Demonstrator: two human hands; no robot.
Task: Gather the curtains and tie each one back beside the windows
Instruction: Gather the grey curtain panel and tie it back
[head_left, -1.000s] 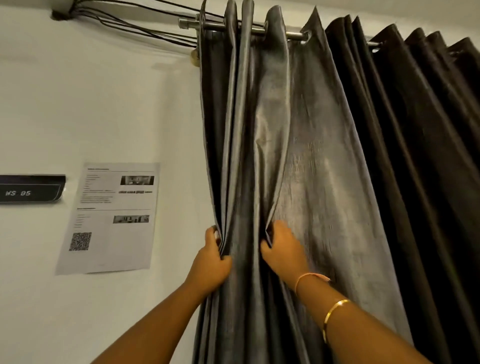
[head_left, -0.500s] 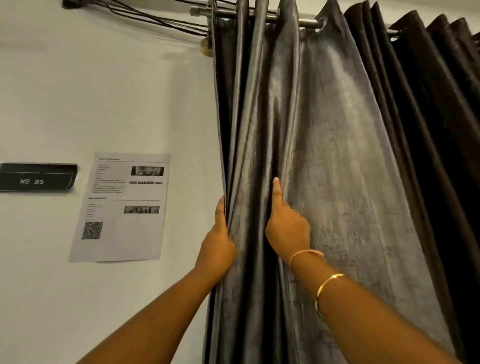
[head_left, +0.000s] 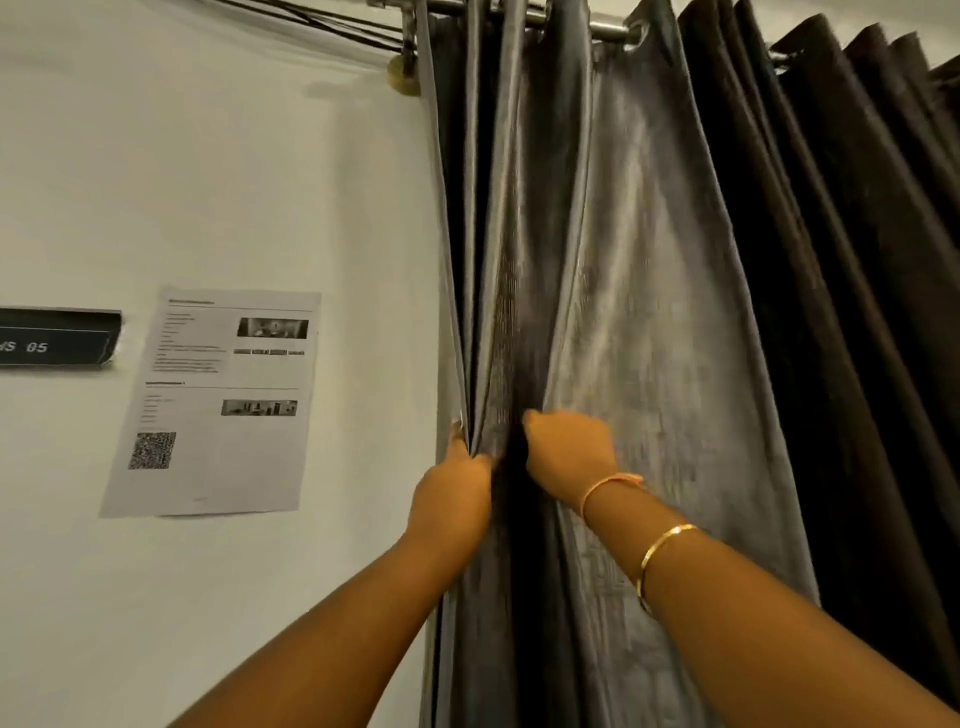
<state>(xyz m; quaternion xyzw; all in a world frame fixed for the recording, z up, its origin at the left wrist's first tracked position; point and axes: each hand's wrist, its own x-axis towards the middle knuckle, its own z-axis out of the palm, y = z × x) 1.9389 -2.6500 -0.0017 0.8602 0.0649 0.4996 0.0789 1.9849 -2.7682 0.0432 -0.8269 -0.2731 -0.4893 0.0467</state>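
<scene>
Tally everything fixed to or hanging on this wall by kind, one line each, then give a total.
Curtains: 2, a shiny grey fabric curtain and a dark brown pleated curtain
Metal curtain rods: 1
White printed paper sheets with a QR code: 1
Black rectangular wall signs: 1
Black cable bundles: 1
Total: 6

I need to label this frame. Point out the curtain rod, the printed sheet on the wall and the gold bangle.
curtain rod (head_left: 605, 28): head view, bare metal stretch between two folds.
printed sheet (head_left: 218, 457): head view, blank lower half of the page.
gold bangle (head_left: 662, 545): head view, upper band on the right forearm.
</scene>
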